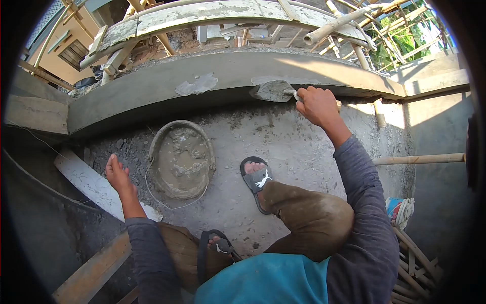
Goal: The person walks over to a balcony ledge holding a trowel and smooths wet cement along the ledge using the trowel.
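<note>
My right hand is wrapped round the handle of a pointed trowel. The blade, coated in grey mortar, lies against the face of the low cement-rendered wall. Wet mortar patches show on this wall, a pale one to the left of the trowel and a thin smear just above the blade. My left hand hangs in the air with nothing in it, its fingers loosely apart. Near it on the floor stands a round bucket with wet grey mortar inside and a thin wire handle lying to its front.
A white-smeared board lies at the left, with a wooden plank below it. A bamboo pole juts in from the right, above a crumpled bag and bamboo strips. Beyond the wall stands bamboo scaffolding with a plank.
</note>
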`<act>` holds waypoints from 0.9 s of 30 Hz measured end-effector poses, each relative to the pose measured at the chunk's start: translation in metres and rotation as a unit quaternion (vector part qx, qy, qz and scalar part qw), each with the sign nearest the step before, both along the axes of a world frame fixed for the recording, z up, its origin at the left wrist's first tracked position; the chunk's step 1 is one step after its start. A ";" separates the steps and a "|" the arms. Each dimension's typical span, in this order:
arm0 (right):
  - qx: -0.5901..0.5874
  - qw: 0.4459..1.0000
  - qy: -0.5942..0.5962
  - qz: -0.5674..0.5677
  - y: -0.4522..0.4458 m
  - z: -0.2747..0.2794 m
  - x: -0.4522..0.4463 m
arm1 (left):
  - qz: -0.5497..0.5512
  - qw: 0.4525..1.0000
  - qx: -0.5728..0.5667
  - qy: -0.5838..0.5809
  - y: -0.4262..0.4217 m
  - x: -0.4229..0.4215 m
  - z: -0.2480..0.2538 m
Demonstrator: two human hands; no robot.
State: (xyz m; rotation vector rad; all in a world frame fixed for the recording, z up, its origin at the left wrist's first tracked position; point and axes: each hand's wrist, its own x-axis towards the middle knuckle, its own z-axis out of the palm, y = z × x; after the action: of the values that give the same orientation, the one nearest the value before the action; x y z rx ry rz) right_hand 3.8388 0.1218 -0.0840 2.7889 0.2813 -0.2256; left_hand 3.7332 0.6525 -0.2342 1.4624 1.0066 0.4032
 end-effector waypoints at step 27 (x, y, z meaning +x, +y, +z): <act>-0.117 0.963 0.015 -0.241 -0.159 0.038 -0.011 | -0.023 1.000 -0.009 0.006 -0.015 0.015 -0.013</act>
State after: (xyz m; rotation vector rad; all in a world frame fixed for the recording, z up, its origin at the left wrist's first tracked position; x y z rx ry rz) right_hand 3.8279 -0.0369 -0.0459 2.5731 -0.4014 -0.3872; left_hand 3.7479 0.6372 -0.2470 1.4708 0.9821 0.3522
